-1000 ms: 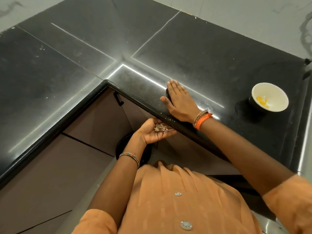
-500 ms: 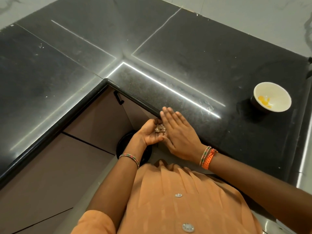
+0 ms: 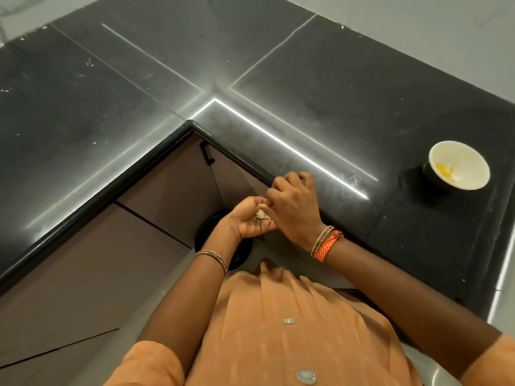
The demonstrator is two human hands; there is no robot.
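- Cradles a small heap of pale and brown scraps (image 3: 261, 215) in the left hand (image 3: 249, 220), palm up, fingers half curled round the heap.
- Holds that hand in the air just off the rounded edge of the black countertop (image 3: 362, 112), above a round black object (image 3: 207, 235) on the floor.
- Sets the right hand (image 3: 295, 210) back-up against the left palm, knuckles over the countertop's edge, fingers curled under; cannot tell whether anything is pinched there, with the tips hidden behind the hand.
- Wears beaded bangles and an orange braided thread (image 3: 328, 245) on the right wrist, and one beaded bangle (image 3: 213, 257) on the left.
- Farther right on the countertop, well apart from both hands: a white bowl (image 3: 471, 162), upright, with a yellow smear inside.
- Under the countertop's inner corner: brown cabinet fronts (image 3: 156, 196) with a black handle (image 3: 206, 154).
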